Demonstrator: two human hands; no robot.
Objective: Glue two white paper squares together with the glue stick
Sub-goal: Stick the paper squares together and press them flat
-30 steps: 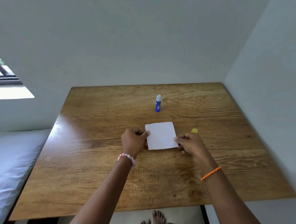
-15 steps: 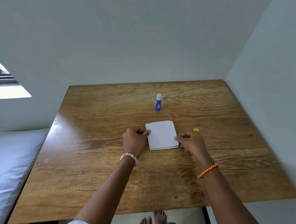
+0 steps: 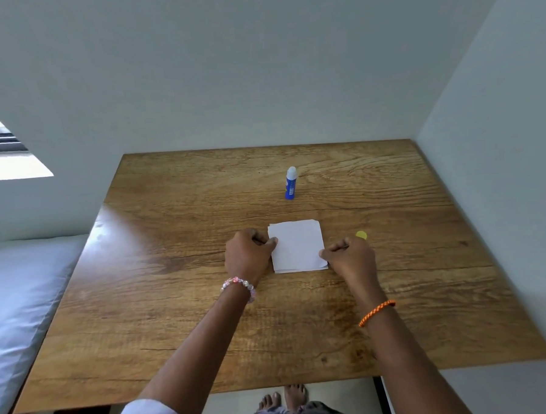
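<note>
While both hands steady the stack, two paper squares (image 3: 297,246) lie one on the other mid-surface (image 3: 175,307), edges slightly offset, likely being aligned. Left hand (image 3: 248,255) fingers pinch the left edge; right hand (image 3: 350,256) fingers pinch the near right corner. One glue stick (image 3: 290,183) stands upright, well behind. One yellow cap (image 3: 361,234) lies beside the right hand.

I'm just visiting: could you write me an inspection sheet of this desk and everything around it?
Surface: wooden table, glossy grain.
Job's things: white paper squares stacked flat; glue stick upright beyond them, untouched.
Clutter: small yellow cap behind the right hand.
Grippers: left hand pinches the stack's left edge; right hand pinches its near right corner.
Cables: nothing seen.
Surroundings: plain walls, window far left, white mattress left of the table.
</note>
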